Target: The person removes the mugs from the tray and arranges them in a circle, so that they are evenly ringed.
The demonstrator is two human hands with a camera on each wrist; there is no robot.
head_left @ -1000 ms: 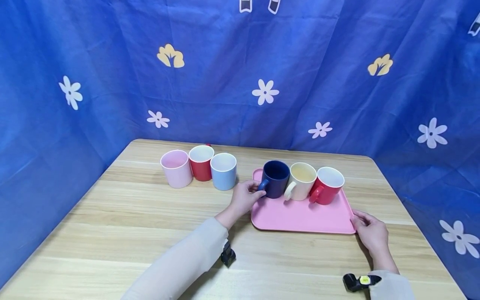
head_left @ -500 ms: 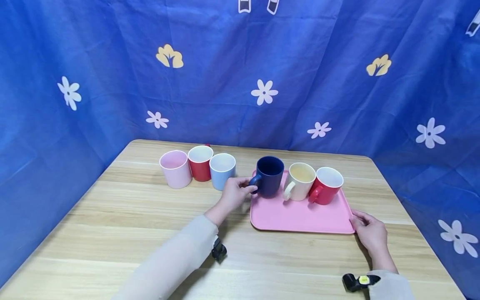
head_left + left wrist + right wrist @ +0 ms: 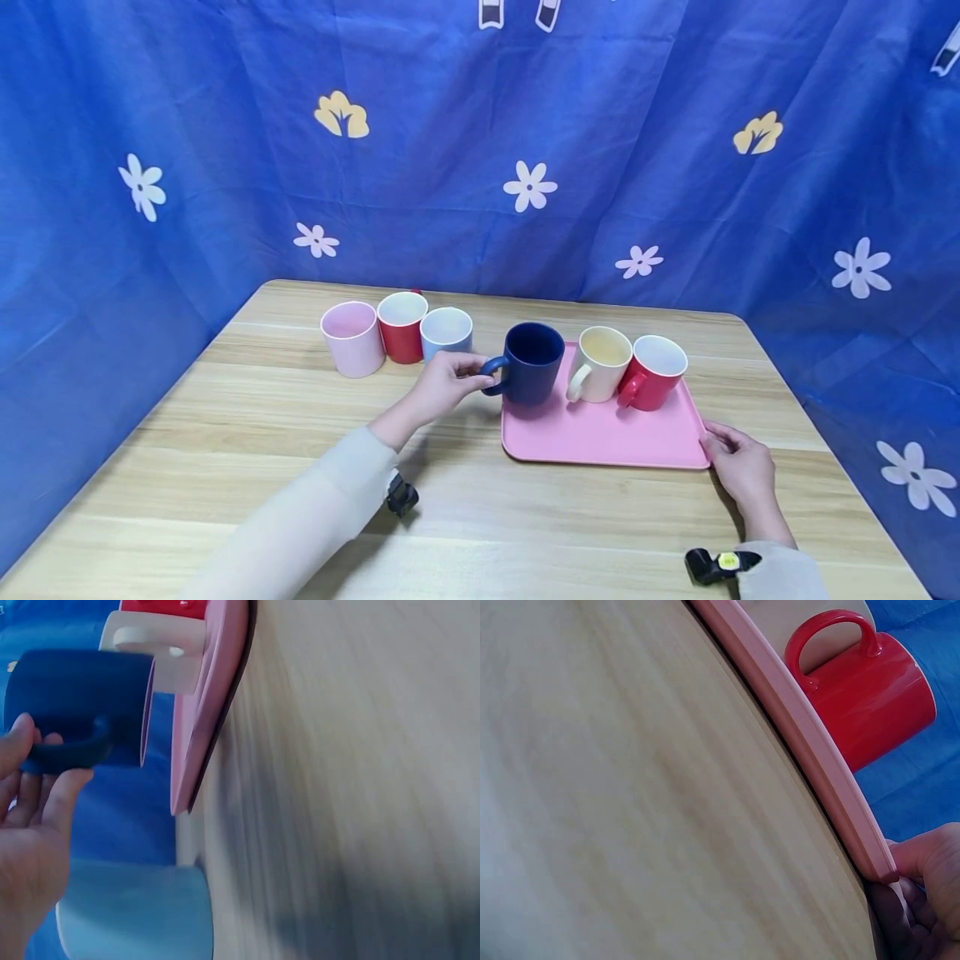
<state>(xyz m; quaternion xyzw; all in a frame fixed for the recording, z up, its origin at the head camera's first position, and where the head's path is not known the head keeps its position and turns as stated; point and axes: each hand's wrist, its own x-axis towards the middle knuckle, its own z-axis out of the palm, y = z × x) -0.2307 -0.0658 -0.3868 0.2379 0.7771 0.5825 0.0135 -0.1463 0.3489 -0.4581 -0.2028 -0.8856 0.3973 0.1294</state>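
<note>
Right hand (image 3: 742, 468): pinching pink tray (image 3: 600, 437) at near right corner, presumably for steadiness
Left hand (image 3: 447, 385): pinching navy mug (image 3: 536, 375) by handle (body untouched), above tray's left end
Cream mug (image 3: 609, 377): on tray, handle nearward, perhaps for grasping

In the head view, I cannot see the lower part of the light-blue cylindrical mug (image 3: 447, 331), behind the fingers of the left hand (image 3: 441, 389). My left wrist view crops the glossy red mug (image 3: 165, 607), above those fingers, at the top edge; my right wrist view crops the right hand (image 3: 939, 866).
</note>
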